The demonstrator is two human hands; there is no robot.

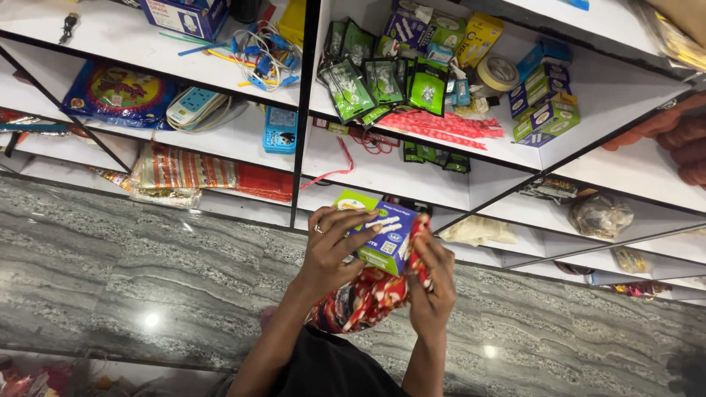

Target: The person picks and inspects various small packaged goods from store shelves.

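My left hand (334,246) grips a small blue and green cardboard box (382,235) from the left side, fingers spread over its top face. My right hand (434,283) pinches the edge of a red patterned sheet of shiny wrapping (368,298) against the box's right side. The wrapping bunches below the box, between my two forearms. A ring shows on my left hand. Both hands hover above a grey marble floor (147,272), in front of white shelves (397,173).
The shelves hold green packets (368,81), blue and green boxes (548,110), a tape roll (498,72), a blue power strip (279,131), cables (261,55) and folded striped paper (184,170). Another person's hand (673,140) rests on a shelf at the right edge.
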